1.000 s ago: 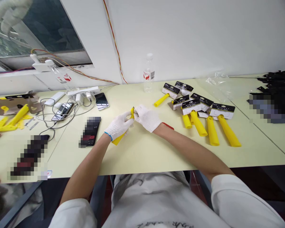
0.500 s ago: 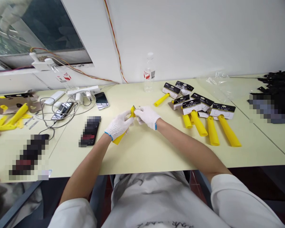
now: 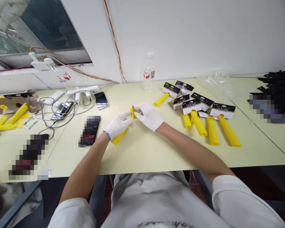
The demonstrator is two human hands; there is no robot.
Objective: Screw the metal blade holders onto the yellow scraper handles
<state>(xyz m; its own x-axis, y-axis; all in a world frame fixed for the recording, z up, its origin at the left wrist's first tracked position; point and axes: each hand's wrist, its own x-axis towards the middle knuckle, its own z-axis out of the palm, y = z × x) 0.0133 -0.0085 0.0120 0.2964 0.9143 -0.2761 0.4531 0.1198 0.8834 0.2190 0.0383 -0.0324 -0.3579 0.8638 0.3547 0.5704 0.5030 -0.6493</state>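
Both my hands wear white knit gloves and meet over the middle of the pale table. My left hand grips a yellow plastic handle by its shaft, the lower end sticking out below the palm. My right hand pinches the top end of that same handle, where a small dark part shows. To the right lies a group of several yellow handles with black-and-white cards on their heads. One bare yellow handle lies behind them.
A clear water bottle stands at the back wall. Phones, chargers and tangled cables lie at the left, with more yellow parts at the far left. A black pile and clear plastic bag sit far right.
My right hand has shifted slightly on the handle's top end, turning its wrist. The left hand keeps its grip almost in the same place.
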